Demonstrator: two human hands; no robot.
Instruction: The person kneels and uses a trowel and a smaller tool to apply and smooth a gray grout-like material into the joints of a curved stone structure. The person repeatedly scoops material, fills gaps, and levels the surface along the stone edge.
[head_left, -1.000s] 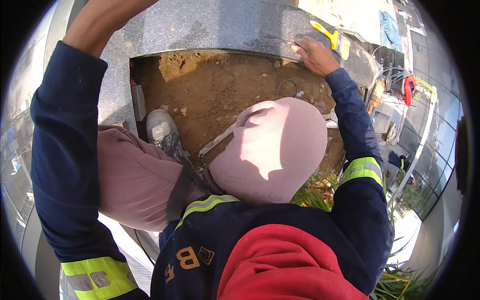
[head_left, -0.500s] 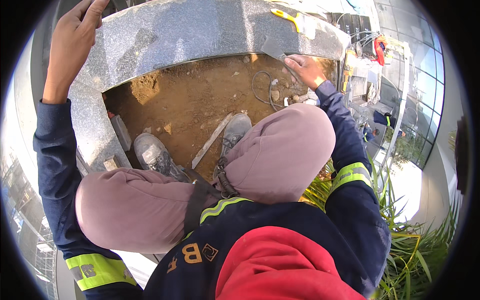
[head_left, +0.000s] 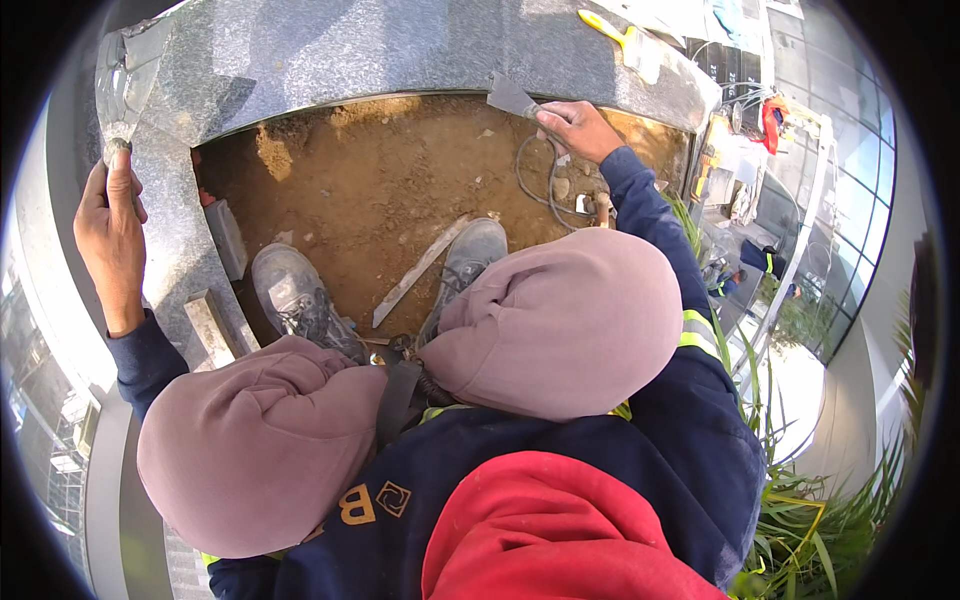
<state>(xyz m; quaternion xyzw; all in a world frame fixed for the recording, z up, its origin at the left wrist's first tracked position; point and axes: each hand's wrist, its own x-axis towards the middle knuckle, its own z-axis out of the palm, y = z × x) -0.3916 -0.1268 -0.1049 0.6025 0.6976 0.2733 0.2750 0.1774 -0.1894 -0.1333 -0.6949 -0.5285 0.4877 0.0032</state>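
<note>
My left hand (head_left: 113, 225) is closed round the narrow neck of a shiny, smeared wide-ended tool (head_left: 122, 85). That end points away from me over the left side of the grey stone slab; its exact kind is unclear. In my right hand (head_left: 582, 130) is a putty knife (head_left: 511, 96), its flat grey blade reaching left over the front edge of the curved stone slab (head_left: 400, 50). The fingers wrap round its handle, which is mostly hidden. A yellow-handled paintbrush (head_left: 630, 42) lies on the slab beyond my right hand.
Between my shoes and the slab is a brown dirt pit (head_left: 350, 180) with stones, a looped cable (head_left: 530, 185) and a pale wood strip (head_left: 420, 272). A short block (head_left: 210, 325) sits on the left ledge. Green plants (head_left: 810, 520) grow at my right. A co-worker (head_left: 760, 262) is farther right.
My left hand has come down toward me, bringing its wide-ended tool into view. The putty knife in my right hand has shifted left along the slab's edge.
</note>
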